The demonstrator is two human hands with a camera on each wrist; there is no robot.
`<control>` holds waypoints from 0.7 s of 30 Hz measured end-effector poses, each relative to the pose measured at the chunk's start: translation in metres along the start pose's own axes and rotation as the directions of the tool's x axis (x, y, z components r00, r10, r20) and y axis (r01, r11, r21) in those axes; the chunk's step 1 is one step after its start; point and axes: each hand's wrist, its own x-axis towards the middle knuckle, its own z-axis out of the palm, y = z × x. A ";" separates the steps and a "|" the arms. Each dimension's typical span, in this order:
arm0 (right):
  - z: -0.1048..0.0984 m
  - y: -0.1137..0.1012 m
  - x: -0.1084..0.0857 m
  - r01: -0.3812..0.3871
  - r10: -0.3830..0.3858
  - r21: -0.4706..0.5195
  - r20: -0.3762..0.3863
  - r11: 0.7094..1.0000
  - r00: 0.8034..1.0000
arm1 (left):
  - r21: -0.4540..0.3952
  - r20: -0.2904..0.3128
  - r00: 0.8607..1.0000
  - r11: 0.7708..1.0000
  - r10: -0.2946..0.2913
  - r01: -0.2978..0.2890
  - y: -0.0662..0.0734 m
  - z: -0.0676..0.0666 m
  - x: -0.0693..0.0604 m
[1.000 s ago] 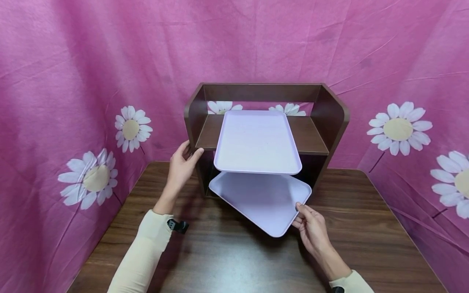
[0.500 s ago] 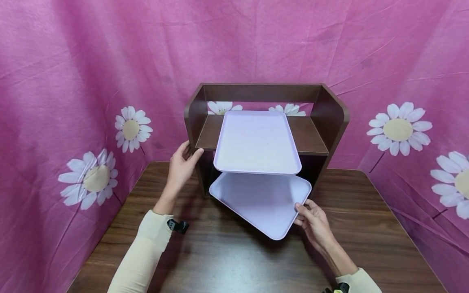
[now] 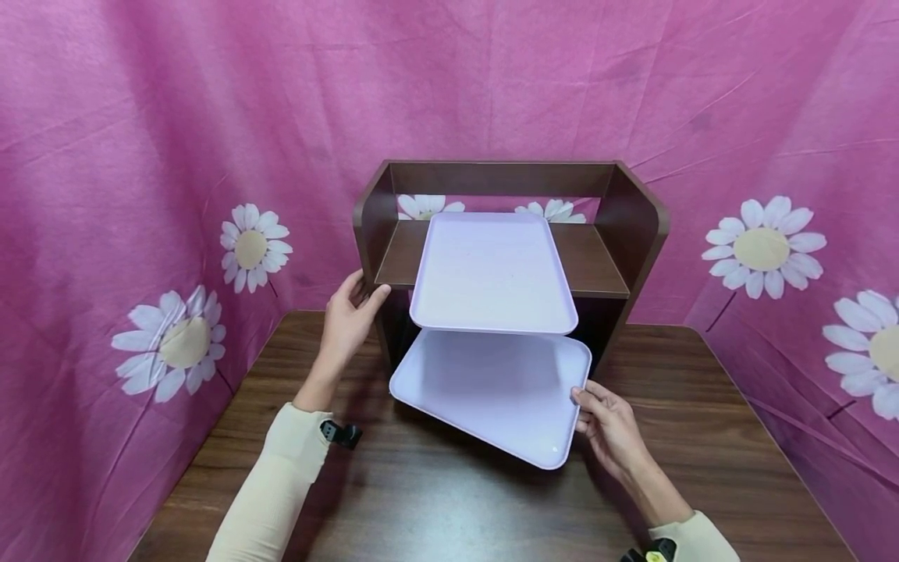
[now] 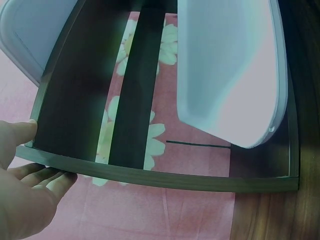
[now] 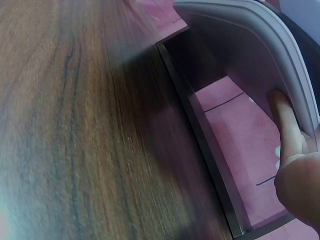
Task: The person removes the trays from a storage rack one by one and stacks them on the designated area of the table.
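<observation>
A dark brown two-level shelf (image 3: 632,226) stands on the table. One light purple tray (image 3: 494,273) lies on its upper board, its front edge jutting out. Below it a second light purple tray (image 3: 492,390) sits askew, its rear part inside the lower opening and its front out over the table. My right hand (image 3: 614,432) pinches this lower tray's right edge, thumb on top; in the right wrist view fingers (image 5: 285,120) lie against its underside. My left hand (image 3: 347,318) grips the shelf's left side panel, with the thumb at the front edge, as the left wrist view also shows.
The brown wooden table (image 3: 421,499) extends in front of the shelf and to both sides. A pink curtain (image 3: 492,78) with white daisies hangs close behind the shelf and along the left and right.
The lower tray has turned, its front corner swinging right and toward me and its left corner coming further out. My right hand has shifted slightly right with it. My left hand has stayed put.
</observation>
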 end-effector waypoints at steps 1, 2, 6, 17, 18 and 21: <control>-0.001 -0.001 0.000 -0.004 0.004 -0.001 0.003 1.000 1.000 | -0.002 0.001 1.000 1.000 0.001 -0.001 0.000 0.000 0.000; -0.001 -0.003 0.000 -0.010 0.010 -0.003 0.007 1.000 1.000 | -0.004 0.001 1.000 1.000 0.001 -0.001 0.000 0.000 0.000; -0.005 -0.008 -0.001 -0.028 0.028 -0.004 0.016 1.000 0.999 | 0.005 0.000 1.000 1.000 -0.001 0.001 0.000 -0.001 0.000; -0.021 -0.014 -0.003 -0.080 0.078 0.039 0.053 0.996 0.996 | 0.094 -0.010 0.999 0.995 0.036 -0.035 0.002 -0.002 -0.001; -0.023 -0.014 -0.004 -0.084 0.081 0.049 0.057 0.995 0.995 | 0.098 -0.008 0.999 0.995 0.038 -0.037 0.003 -0.002 -0.001; -0.029 -0.015 -0.004 -0.102 0.097 0.072 0.073 0.992 0.993 | 0.108 -0.005 0.999 0.993 0.039 -0.039 0.002 -0.003 -0.001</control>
